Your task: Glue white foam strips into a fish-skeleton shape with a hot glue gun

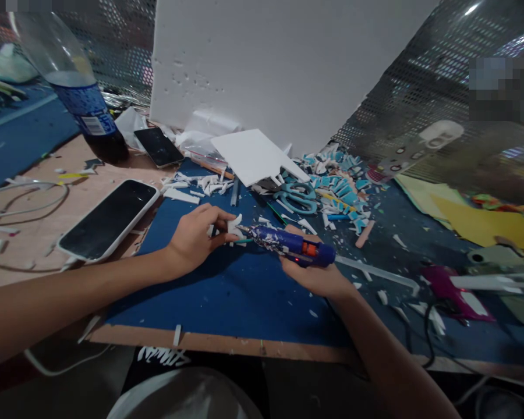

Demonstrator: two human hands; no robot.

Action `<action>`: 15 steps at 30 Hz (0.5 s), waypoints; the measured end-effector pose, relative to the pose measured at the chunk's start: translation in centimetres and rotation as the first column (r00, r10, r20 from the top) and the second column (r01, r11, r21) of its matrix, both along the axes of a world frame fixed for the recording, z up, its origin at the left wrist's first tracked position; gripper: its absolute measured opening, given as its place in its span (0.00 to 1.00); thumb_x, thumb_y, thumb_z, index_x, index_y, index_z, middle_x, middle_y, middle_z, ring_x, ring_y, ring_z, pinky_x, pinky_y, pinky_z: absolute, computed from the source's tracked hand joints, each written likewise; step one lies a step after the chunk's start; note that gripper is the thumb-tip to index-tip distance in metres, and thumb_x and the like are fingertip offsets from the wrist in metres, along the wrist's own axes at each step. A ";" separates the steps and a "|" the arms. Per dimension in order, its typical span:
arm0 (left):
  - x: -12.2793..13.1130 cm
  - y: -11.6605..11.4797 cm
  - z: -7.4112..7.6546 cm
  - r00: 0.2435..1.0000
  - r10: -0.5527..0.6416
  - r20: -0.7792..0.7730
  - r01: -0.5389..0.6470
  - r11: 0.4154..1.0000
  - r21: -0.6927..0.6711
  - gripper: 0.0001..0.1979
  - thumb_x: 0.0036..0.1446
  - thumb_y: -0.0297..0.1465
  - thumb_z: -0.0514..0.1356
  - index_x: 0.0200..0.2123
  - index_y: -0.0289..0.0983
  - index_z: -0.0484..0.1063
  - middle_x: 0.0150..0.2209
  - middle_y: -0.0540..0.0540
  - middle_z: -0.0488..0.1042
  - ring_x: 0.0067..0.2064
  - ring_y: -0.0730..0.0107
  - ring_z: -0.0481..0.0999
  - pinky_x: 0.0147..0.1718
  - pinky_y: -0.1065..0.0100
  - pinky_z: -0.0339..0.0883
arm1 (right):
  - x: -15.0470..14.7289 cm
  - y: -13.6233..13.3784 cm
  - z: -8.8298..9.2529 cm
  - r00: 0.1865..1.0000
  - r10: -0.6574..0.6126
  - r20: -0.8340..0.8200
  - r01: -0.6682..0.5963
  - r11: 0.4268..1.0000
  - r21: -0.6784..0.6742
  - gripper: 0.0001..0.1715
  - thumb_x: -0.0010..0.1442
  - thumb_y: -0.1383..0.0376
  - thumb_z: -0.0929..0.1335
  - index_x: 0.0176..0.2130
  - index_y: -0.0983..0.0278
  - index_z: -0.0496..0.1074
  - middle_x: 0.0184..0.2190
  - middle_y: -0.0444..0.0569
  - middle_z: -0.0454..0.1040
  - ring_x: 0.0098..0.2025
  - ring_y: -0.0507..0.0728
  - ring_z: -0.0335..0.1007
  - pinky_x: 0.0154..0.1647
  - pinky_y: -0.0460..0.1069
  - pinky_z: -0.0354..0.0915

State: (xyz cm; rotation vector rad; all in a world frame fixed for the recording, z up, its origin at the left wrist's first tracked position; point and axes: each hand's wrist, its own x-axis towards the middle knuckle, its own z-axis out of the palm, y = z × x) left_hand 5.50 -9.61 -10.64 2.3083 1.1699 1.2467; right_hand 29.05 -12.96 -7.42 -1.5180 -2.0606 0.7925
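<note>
My right hand (314, 279) is wrapped round a blue hot glue gun (283, 241), with a clear glue stick (375, 272) sticking out of its back end. Flecks of white cling to the gun's front. Its nozzle points left and meets, or nearly meets, a small white foam piece (234, 226). Thumb and fingers of my left hand (201, 235) pinch that piece just above the blue mat (227, 291). Something teal shows under the piece, too small to name.
A white foam sheet (255, 154) and teal-handled scissors (297, 198) lie behind my hands, beside heaped teal and white scraps (340, 180). On the left are a phone (109, 220), a second phone (158, 146) and a cola bottle (85, 105). A large white board (262, 64) stands behind.
</note>
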 end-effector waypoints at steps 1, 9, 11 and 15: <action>0.0 0.0 0.0 1.000 0.001 0.001 -0.001 1.000 -0.002 0.12 0.55 0.39 0.60 0.33 0.35 0.71 0.23 0.50 0.72 0.28 0.72 0.73 0.25 0.74 0.65 | -0.1 0.0 0.2 1.000 0.021 -0.004 -0.021 1.000 0.002 0.11 0.51 0.62 0.63 0.25 0.60 0.53 0.18 0.40 0.57 0.20 0.52 0.55 0.23 0.49 0.56; 0.0 0.1 0.0 1.000 0.023 -0.007 -0.023 1.000 -0.013 0.11 0.53 0.39 0.61 0.32 0.36 0.71 0.23 0.50 0.73 0.28 0.72 0.74 0.25 0.74 0.65 | -0.3 0.2 0.5 0.997 0.079 -0.019 -0.079 0.997 -0.015 0.10 0.50 0.65 0.63 0.24 0.60 0.53 0.19 0.40 0.56 0.22 0.52 0.55 0.24 0.47 0.53; 0.0 0.0 0.1 1.000 0.026 0.001 -0.026 1.000 -0.014 0.10 0.53 0.38 0.61 0.32 0.36 0.71 0.23 0.50 0.73 0.29 0.72 0.74 0.25 0.74 0.65 | -0.1 0.1 0.3 0.997 0.074 -0.033 -0.075 0.996 -0.039 0.10 0.51 0.65 0.63 0.25 0.59 0.53 0.17 0.38 0.56 0.21 0.52 0.54 0.24 0.47 0.53; -0.1 -0.1 0.0 1.000 0.027 0.012 -0.027 1.000 0.008 0.10 0.54 0.37 0.61 0.29 0.36 0.69 0.24 0.50 0.73 0.30 0.71 0.75 0.26 0.73 0.66 | -0.1 0.1 0.4 0.997 0.072 0.006 -0.072 0.997 -0.013 0.10 0.50 0.66 0.63 0.25 0.60 0.53 0.19 0.39 0.56 0.22 0.51 0.54 0.24 0.47 0.53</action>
